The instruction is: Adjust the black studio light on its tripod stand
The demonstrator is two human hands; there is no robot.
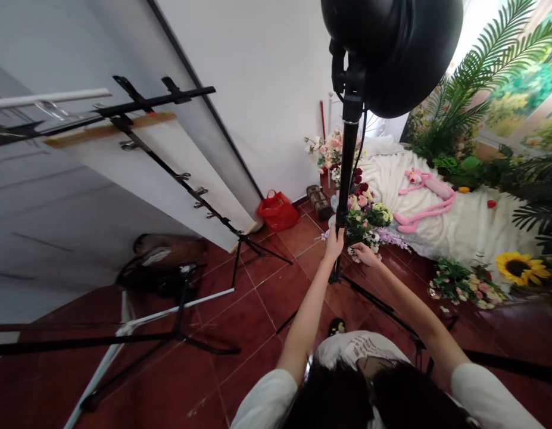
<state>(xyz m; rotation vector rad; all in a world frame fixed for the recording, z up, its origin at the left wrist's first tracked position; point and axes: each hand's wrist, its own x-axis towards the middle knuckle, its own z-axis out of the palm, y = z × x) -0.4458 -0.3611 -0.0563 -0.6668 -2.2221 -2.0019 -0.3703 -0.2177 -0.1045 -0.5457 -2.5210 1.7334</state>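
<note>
A black light stand (347, 155) rises in front of me with a large black studio light (394, 53) on its top. My left hand (333, 241) is wrapped round the stand's pole, low down, just below a collar. Just right of the pole is my right hand (367, 255), its fingers drawn together at the thumb; whatever they pinch, if anything, is too small to make out. A thin black cable (359, 143) hangs along the upper pole. Dark tripod legs (369, 298) spread over the floor below my hands.
Bunches of artificial flowers (365, 208) stand close behind the pole. A pink plush toy (427, 196) lies on white fabric (476, 223) at right, near a sunflower (521, 268). Leftward are a clipped backdrop (168, 173), a red bag (278, 211) and more stand legs (181, 333) on the tiles.
</note>
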